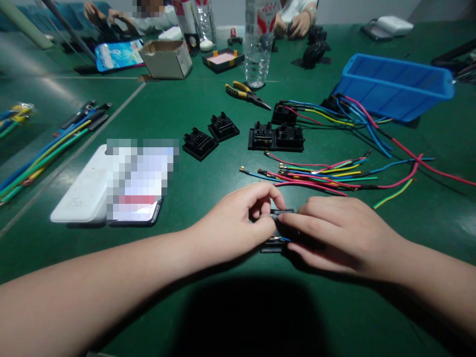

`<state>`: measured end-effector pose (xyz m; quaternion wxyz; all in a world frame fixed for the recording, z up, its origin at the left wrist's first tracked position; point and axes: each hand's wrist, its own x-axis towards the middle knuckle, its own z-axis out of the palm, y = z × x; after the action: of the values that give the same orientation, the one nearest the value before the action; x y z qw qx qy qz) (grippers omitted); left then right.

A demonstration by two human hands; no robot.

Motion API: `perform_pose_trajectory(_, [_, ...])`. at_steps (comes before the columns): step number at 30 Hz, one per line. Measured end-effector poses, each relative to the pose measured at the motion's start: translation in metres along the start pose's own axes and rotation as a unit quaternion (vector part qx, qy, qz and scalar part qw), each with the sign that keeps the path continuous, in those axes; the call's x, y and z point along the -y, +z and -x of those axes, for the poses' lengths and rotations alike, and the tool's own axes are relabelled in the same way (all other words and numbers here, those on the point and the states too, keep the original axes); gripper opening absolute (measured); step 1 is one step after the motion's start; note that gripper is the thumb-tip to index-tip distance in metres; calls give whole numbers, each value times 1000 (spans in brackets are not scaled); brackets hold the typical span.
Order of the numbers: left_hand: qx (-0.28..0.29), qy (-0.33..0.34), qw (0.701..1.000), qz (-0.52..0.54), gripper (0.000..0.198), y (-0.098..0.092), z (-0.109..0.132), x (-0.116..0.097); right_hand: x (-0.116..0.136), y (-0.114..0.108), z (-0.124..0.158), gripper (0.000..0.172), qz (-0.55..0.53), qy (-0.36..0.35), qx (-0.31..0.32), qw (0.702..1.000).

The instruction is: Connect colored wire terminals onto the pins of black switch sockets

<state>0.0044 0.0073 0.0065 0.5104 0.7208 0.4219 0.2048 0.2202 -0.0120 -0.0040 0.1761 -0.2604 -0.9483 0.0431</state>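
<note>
Both my hands meet over a black plastic connector block (277, 229) lying on the green table near me. My left hand (238, 223) pinches its left side with curled fingers. My right hand (334, 233) grips its right side, fingers pressed on top; a short blue wire shows under the block's front edge. Just beyond my hands lies a loose bundle of coloured wires (320, 174) with metal terminals. Several more black connector blocks (277, 137) sit further back.
Yellow-handled pliers (245, 94) lie by a water bottle (257, 42). A blue plastic bin (394, 87) stands back right beside wired connectors (284, 113). A white power bank (84, 191) and a phone lie left. Cables (44, 153) lie far left. Other people's hands work at the far edge.
</note>
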Motion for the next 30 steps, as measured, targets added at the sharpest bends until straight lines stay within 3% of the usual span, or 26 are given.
perform_pose_trajectory(8, [-29,5,994,105,11,-2,2,7,-1,1,0,30,-11,6,-18,1000])
perform_pose_trajectory(17, [-23,23,997,76,26,0,1,7,-1,0,0,24,4,-3,-1,1000])
perform_pose_trajectory(24, [-26,10,998,58,16,0,3,5,-2,-2,0,35,-37,22,-55,998])
perform_pose_trajectory(30, [-17,-11,998,51,22,0,2,4,-3,-2,6,27,-17,63,-94,993])
